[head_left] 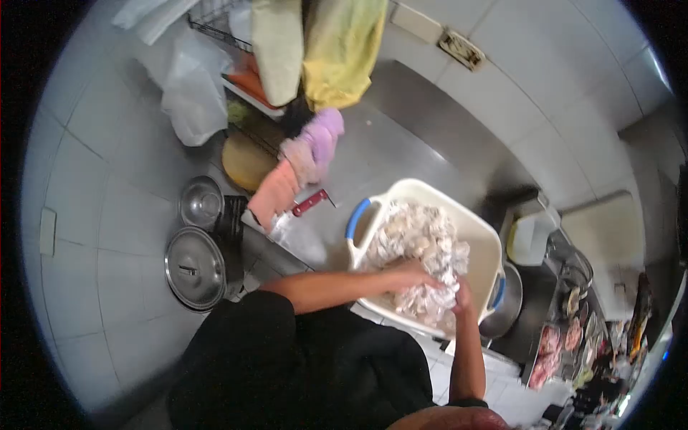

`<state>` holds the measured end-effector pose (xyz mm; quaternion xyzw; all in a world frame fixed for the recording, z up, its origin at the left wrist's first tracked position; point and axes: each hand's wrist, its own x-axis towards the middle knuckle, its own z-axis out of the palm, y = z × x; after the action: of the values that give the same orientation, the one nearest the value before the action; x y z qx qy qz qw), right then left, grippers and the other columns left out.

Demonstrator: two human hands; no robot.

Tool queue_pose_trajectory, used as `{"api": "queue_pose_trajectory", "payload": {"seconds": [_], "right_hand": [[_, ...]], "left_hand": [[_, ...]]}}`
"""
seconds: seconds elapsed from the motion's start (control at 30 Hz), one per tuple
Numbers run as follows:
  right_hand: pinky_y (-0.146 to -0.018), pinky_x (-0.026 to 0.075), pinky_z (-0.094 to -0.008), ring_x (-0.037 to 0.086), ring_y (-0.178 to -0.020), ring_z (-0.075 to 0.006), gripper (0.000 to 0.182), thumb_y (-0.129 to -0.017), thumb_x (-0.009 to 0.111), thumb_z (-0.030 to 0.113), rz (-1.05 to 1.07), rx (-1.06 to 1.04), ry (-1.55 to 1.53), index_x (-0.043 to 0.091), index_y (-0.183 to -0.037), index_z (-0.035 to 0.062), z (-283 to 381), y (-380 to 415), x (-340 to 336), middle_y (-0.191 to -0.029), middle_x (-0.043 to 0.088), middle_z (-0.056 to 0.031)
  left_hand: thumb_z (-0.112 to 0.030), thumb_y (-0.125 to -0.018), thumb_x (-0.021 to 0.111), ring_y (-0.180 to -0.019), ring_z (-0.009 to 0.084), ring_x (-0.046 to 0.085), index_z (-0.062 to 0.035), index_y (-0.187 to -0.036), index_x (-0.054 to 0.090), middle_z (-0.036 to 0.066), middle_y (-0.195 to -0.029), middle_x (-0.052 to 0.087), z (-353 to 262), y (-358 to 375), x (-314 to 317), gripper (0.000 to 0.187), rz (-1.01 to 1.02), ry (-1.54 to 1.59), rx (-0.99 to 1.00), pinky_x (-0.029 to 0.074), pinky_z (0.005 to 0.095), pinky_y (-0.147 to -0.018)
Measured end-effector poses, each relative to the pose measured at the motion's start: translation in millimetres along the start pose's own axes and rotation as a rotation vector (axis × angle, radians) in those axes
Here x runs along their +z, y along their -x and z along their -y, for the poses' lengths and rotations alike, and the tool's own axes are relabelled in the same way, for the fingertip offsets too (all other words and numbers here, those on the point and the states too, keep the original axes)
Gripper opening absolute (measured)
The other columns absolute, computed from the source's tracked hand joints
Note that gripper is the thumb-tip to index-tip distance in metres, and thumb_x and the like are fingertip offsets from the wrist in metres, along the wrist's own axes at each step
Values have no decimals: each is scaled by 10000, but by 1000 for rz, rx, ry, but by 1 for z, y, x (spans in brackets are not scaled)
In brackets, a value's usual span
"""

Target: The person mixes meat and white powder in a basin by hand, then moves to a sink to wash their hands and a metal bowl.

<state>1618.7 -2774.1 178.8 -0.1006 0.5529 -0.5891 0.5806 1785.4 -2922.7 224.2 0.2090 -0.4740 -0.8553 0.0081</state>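
Observation:
A large cream tub [481, 247] with blue handle grips stands on a steel counter, filled with pale, lumpy, white-coated pieces [416, 233] whose kind I cannot make out. My left hand [412, 275] reaches in from the left, closed on some of the pieces, its fingertips partly buried. At the tub's near right side, my right hand [463, 295] is curled round white-coated pieces too. Both hands face each other, a small clump between them. Some pieces nearest me look wet and glossy.
Left of the tub lies a knife with a red handle [310, 203], beside pink and purple cloths [276, 190]. A lidded pot [193, 269] and steel bowl [201, 202] stand further left. A metal bowl [507, 304] sits right of the tub, and trays of food [548, 351] beyond it.

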Motion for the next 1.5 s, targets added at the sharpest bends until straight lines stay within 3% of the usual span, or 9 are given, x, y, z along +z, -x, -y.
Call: {"api": "queue_pose_trajectory", "payload": {"seconds": [0.1, 0.23, 0.3, 0.43, 0.53, 0.63, 0.83, 1.1, 1.5], "right_hand": [[-838, 501, -364, 611, -970, -246, 390, -888, 452, 211, -91, -151, 195, 498, -1224, 18, 39, 21, 36, -1108, 602, -132], [-794, 480, -326, 601, -940, -221, 363, -860, 494, 141, -179, -460, 1272, 525, -1188, -10, 60, 4, -12, -1077, 609, -129], [-830, 473, -347, 581, -985, -244, 475, -850, 594, 282, -413, -289, 826, 528, -1184, -50, 80, 7, 41, -1093, 601, -167], [-734, 483, -349, 616, -825, -222, 723, -703, 690, 544, -293, 94, 1197, 593, -1079, -65, 115, 5, 54, -943, 643, -175], [-848, 449, -360, 592, -982, -277, 666, -720, 691, 480, -115, 201, 1476, 573, -1155, -10, 126, -11, 17, -1080, 619, -198], [-846, 451, -359, 582, -1007, -273, 582, -761, 666, 416, -436, 51, 1188, 574, -1172, 14, 100, -71, -63, -1100, 609, -202], [-857, 462, -352, 571, -934, -218, 418, -875, 501, 365, -373, 110, 444, 569, -1167, 73, 24, -167, -103, -1100, 594, -88], [-939, 398, -341, 532, -1055, -214, 496, -868, 504, 422, 148, 89, -111, 550, -1208, 65, 2, -199, -90, -1200, 560, -79], [-976, 389, -395, 490, -1134, -341, 576, -696, 700, 210, -144, -144, 1249, 510, -1202, 10, 67, 14, 49, -1235, 485, -217]], "left_hand": [[-130, -544, 818, -954, 258, 609, 65, -1073, 584, 161, -1020, 643, -8, 10, 5, 611, -232, -267, 148, 466, 350, -859], [-148, -509, 787, -923, 286, 627, 31, -1060, 597, 185, -979, 649, 11, -29, -15, 610, -356, -503, 333, 487, 370, -813], [-160, -544, 753, -890, 300, 629, 27, -1028, 608, 190, -952, 651, -7, -17, -20, 539, -376, -585, 418, 493, 379, -793], [-286, -593, 840, -945, 270, 616, 101, -1105, 550, 203, -1062, 614, -28, 36, -41, 704, -233, -719, -52, 466, 321, -880], [-280, -631, 839, -1123, 290, 514, 184, -1253, 304, 258, -1208, 493, -4, 35, -39, 942, -368, -388, -86, 432, 325, -938], [-319, -651, 825, -1206, 313, 436, 124, -1360, 146, 259, -1307, 411, 14, 1, -52, 1078, -464, -154, -55, 393, 390, -978], [-380, -668, 797, -1222, 308, 408, 99, -1337, 311, 219, -1333, 410, 1, -82, -70, 955, -748, -70, -249, 379, 406, -973], [-357, -784, 696, -1153, 215, 491, -7, -1261, 501, 113, -1264, 515, -16, -95, -72, 623, -194, 218, -156, 413, 353, -960], [-209, -615, 800, -1030, 282, 589, 59, -1088, 553, 207, -1078, 604, -36, -1, -39, 597, -233, -901, 88, 470, 373, -871]]}}
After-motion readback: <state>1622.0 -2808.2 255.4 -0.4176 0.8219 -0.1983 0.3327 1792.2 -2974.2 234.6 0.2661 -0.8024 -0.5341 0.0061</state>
